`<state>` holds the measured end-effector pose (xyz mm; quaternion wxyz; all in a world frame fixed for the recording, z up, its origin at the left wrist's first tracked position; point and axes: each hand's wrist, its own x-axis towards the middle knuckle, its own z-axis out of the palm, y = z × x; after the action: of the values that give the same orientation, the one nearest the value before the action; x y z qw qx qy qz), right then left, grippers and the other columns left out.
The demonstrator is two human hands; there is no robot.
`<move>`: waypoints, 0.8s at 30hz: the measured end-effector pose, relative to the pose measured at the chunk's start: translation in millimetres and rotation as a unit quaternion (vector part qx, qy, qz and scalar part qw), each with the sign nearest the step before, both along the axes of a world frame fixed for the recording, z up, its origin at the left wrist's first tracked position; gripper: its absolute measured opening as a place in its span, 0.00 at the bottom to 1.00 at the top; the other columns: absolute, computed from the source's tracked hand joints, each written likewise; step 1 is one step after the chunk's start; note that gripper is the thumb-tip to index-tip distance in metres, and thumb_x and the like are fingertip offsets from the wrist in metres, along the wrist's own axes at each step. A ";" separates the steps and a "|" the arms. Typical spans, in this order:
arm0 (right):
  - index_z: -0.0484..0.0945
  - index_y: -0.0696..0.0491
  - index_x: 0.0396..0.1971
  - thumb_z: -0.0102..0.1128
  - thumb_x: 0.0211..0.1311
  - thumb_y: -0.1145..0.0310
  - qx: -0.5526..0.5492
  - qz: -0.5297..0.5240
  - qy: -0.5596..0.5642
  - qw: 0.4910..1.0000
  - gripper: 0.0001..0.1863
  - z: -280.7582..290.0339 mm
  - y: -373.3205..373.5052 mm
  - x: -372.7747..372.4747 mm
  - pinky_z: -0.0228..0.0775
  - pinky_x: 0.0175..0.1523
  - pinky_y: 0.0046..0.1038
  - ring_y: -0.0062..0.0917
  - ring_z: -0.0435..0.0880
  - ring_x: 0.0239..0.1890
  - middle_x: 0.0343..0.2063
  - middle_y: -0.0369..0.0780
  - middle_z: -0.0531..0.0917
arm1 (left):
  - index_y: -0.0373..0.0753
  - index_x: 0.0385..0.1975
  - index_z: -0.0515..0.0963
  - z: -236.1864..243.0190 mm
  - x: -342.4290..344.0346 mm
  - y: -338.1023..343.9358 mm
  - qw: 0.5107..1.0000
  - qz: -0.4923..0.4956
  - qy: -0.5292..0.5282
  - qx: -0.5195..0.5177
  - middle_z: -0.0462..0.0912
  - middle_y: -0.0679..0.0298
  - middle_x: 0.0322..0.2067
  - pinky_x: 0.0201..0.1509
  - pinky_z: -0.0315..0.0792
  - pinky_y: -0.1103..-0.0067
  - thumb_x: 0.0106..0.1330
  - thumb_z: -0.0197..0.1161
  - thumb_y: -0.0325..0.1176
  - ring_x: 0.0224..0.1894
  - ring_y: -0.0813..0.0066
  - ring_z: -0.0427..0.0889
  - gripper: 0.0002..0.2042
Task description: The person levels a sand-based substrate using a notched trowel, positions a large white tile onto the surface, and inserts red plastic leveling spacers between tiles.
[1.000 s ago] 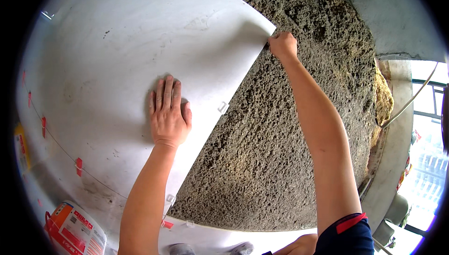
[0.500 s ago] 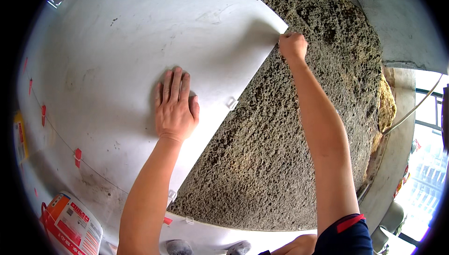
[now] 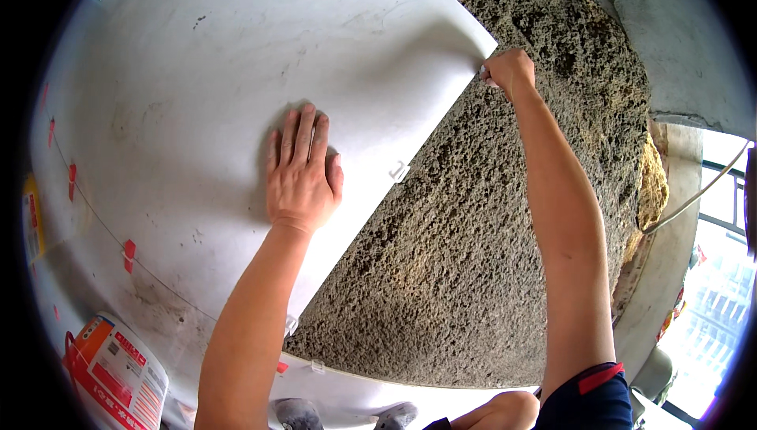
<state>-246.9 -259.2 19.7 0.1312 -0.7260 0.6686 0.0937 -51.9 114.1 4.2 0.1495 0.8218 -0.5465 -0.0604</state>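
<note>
A large white tile lies over a rough grey mortar bed. My left hand rests flat on the tile, fingers spread and palm down, a little inside its right edge. My right hand reaches to the tile's far right corner with its fingers closed on the edge there. A small white clip sticks out from under the tile's edge between my two hands.
Other white clips sit along the tile's near edge, and small red wedges mark a joint on the left. A red and white bag stands at the lower left. Grey shoes show below; a railing is at right.
The whole picture has drifted slightly right. Both hands keep their places on the tile, left flat and right at the corner.
</note>
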 end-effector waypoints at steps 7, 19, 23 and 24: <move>0.87 0.55 0.26 0.63 0.57 0.72 -0.017 -0.029 -0.016 0.999 0.06 13.4 6.0 9.4 0.74 0.27 0.19 0.15 0.84 0.19 0.22 0.35 0.88 | 0.42 0.69 0.64 -2.0 1.3 0.8 1.000 0.007 0.003 0.006 0.58 0.63 0.74 0.79 0.46 0.60 0.70 0.51 0.39 0.77 0.64 0.52 0.27; 0.81 0.60 0.26 0.62 0.64 0.75 0.114 -0.282 -0.322 0.896 0.07 11.3 5.1 11.3 0.78 0.23 0.19 0.21 0.81 0.21 0.24 0.40 0.83 | 0.42 0.70 0.64 -3.6 1.9 -3.0 1.000 0.007 0.009 0.008 0.57 0.63 0.74 0.80 0.44 0.61 0.71 0.50 0.39 0.77 0.65 0.51 0.27; 0.81 0.60 0.26 0.61 0.65 0.76 0.110 -0.270 -0.292 0.911 0.07 5.9 -3.5 8.3 0.77 0.22 0.20 0.22 0.81 0.21 0.23 0.39 0.83 | 0.41 0.71 0.62 -5.7 2.9 -3.0 1.000 -0.007 -0.001 0.023 0.53 0.61 0.75 0.80 0.43 0.60 0.71 0.47 0.45 0.78 0.63 0.48 0.29; 0.81 0.60 0.27 0.61 0.65 0.76 0.104 -0.264 -0.293 0.913 0.07 1.8 -4.2 3.5 0.77 0.22 0.21 0.22 0.81 0.21 0.23 0.39 0.83 | 0.41 0.71 0.62 -4.4 2.7 -3.3 1.000 -0.007 0.005 0.029 0.53 0.61 0.75 0.80 0.43 0.60 0.72 0.47 0.44 0.78 0.63 0.48 0.29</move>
<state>-243.4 -263.4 21.5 0.4158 -0.5002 0.7539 -0.0927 -49.2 110.8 -0.2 0.1282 0.8217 -0.5494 -0.0811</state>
